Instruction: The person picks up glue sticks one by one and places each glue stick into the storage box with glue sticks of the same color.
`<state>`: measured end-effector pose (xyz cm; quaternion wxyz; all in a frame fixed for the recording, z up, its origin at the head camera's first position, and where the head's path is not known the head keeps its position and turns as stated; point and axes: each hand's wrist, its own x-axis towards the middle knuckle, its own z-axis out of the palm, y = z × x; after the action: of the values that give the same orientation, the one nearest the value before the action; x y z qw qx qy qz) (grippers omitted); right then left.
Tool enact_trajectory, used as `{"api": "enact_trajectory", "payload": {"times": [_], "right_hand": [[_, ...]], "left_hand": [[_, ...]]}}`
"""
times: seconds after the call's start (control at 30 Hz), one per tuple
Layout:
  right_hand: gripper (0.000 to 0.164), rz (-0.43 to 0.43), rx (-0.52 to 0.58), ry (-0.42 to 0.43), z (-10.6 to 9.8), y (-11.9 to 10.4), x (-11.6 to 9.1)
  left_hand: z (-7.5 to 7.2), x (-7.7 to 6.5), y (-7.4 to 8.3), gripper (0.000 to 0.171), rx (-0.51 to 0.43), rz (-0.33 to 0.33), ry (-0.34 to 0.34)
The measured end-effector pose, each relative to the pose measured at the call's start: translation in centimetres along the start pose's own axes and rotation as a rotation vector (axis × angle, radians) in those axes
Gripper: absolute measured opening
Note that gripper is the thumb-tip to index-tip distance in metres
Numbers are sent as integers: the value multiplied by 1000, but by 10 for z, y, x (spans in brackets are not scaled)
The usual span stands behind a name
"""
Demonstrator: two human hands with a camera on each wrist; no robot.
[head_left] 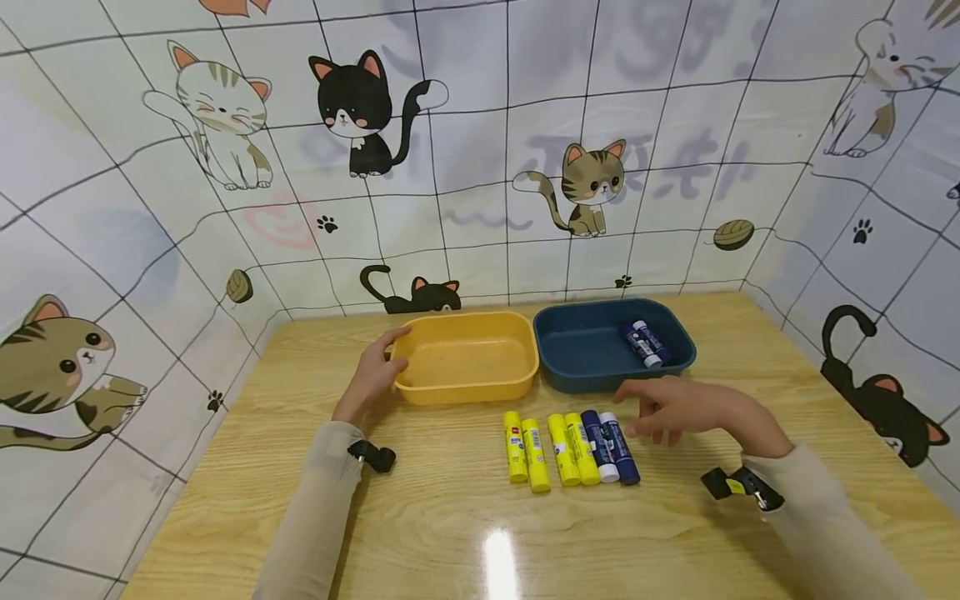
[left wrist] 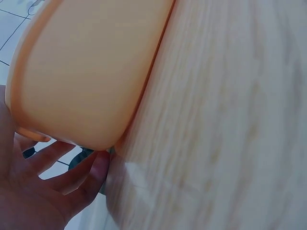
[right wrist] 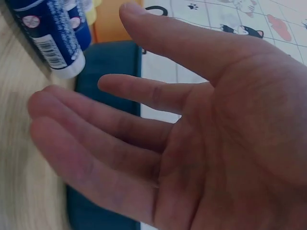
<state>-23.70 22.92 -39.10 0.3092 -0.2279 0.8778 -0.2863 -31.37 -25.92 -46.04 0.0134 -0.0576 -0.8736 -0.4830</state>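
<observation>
Head only: sticks (head_left: pixel 642 347) in blue bin (head_left: pixel 581 352)

The desk (head_left: pixel 420 533) has a pale wood grain, and a bright glare (head_left: pixel 500 562) lies on its near part. A white wall (head_left: pixel 480 271) with thin black grid lines stands behind the far edge and along the left and right edges. Printed above the far edge are a white cat (head_left: pixel 225 117), a black-and-white cat (head_left: pixel 356 100) and a striped cat (head_left: pixel 596 179), with faint blurred marks (head_left: pixel 645 171) around the last. A peeking cat (head_left: pixel 435 296) meets that edge left of its middle. One olive ball (head_left: pixel 239 286) shows by the far left corner, another ball (head_left: pixel 733 235) by the far right. A brown cat (head_left: pixel 71 358) appears beyond the left edge.
</observation>
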Motion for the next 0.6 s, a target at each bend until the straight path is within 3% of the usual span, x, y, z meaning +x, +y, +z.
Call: {"api": "enact_trajectory", "payload": {"times": [0.13,0.6], "right_hand": [[61,43,26,-32,5,5,4],[70,39,44,-52,14,10,17]], "left_hand": [[0,-1,0,60,3,-11,3],[1,0,-1,57,11,-10,7]]}}
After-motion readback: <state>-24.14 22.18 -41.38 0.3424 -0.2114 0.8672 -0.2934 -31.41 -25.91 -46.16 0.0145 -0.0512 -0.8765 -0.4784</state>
